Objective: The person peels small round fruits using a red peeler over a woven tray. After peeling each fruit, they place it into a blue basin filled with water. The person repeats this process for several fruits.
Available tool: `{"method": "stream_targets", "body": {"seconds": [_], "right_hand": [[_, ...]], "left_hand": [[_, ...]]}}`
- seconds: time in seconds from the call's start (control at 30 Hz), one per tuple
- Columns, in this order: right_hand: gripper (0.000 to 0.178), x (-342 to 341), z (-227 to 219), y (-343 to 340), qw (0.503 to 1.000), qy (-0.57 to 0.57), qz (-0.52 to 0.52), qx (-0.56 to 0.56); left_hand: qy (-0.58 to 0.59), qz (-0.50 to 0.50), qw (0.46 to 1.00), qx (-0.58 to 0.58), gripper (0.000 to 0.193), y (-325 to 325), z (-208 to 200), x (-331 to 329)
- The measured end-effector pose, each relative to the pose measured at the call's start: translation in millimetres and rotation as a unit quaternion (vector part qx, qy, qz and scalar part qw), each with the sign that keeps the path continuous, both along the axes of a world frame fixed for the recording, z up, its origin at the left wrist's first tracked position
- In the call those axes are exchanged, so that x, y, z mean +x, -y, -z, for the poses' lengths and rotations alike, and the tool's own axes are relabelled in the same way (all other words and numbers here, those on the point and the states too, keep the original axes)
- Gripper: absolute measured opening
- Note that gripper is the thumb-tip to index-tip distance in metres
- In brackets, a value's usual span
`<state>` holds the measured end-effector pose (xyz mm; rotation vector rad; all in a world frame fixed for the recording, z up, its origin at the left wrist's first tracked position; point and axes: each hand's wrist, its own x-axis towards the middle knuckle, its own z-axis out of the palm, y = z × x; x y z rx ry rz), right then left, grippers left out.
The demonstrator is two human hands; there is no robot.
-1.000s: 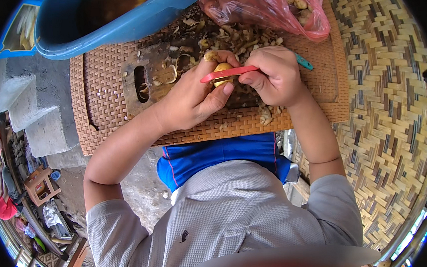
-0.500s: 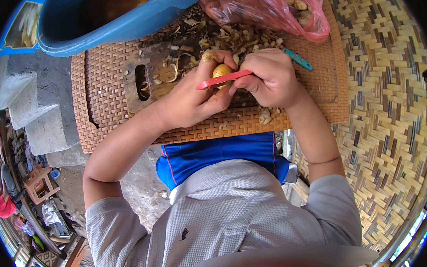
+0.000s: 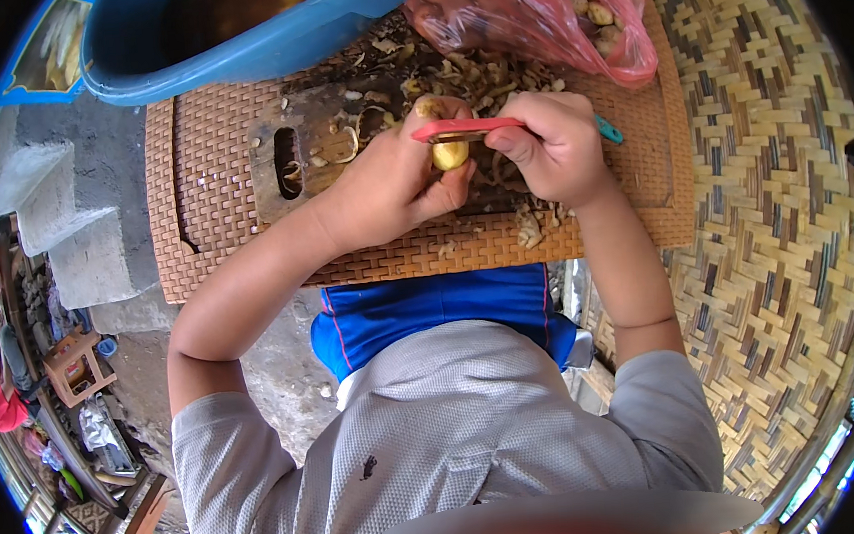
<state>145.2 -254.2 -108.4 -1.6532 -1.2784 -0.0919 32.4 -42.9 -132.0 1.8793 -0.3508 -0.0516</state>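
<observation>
A small yellow potato [image 3: 451,155] sits between the thumb and fingers of my left hand [image 3: 405,173]. Its visible side is pale and bare of skin. My right hand [image 3: 563,146] is closed round a red peeler [image 3: 466,124], whose blade lies across the far end of the potato. Beneath both hands is a dark wooden cutting board [image 3: 271,194] with an oval handle slot. Brown peelings [image 3: 472,73] are heaped on and beyond the board. Part of a teal-handled tool [image 3: 609,129] shows just right of my right hand.
A woven brown tabletop [image 3: 211,133] carries the board. At the far left stands a blue basin [image 3: 261,64] with brownish water. A red plastic bag [image 3: 621,61] of potatoes lies at the far right. Woven bamboo matting [image 3: 762,190] spreads to the right, concrete steps [image 3: 93,233] to the left.
My right hand has moved the peeler away from me, toward the potato's far end. The potato's visible side has gone from brownish skin to paler yellow flesh.
</observation>
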Motion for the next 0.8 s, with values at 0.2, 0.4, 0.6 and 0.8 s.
{"method": "stream_targets", "body": {"seconds": [0.2, 0.4, 0.6, 0.8], "right_hand": [[0.038, 4.0, -1.7, 6.7, 1.0, 0.017, -0.011, -0.024], [0.037, 1.4, -0.3, 3.4, 0.999, 0.03, -0.012, -0.028], [0.038, 1.6, 1.4, 1.8, 0.999, 0.041, -0.014, -0.023], [0.04, 1.5, 2.8, -1.3, 0.999, 0.041, -0.014, -0.031]], "left_hand": [[0.062, -0.015, 0.998, -0.023, 0.042, -1.7, -10.2, 2.8], [0.052, -0.031, 0.998, -0.001, 0.041, -1.4, -12.0, 3.5], [0.133, -0.056, 0.985, 0.098, 0.044, -4.2, -11.4, 5.1], [0.156, -0.062, 0.976, 0.139, 0.045, -4.1, -11.3, 7.0]]}}
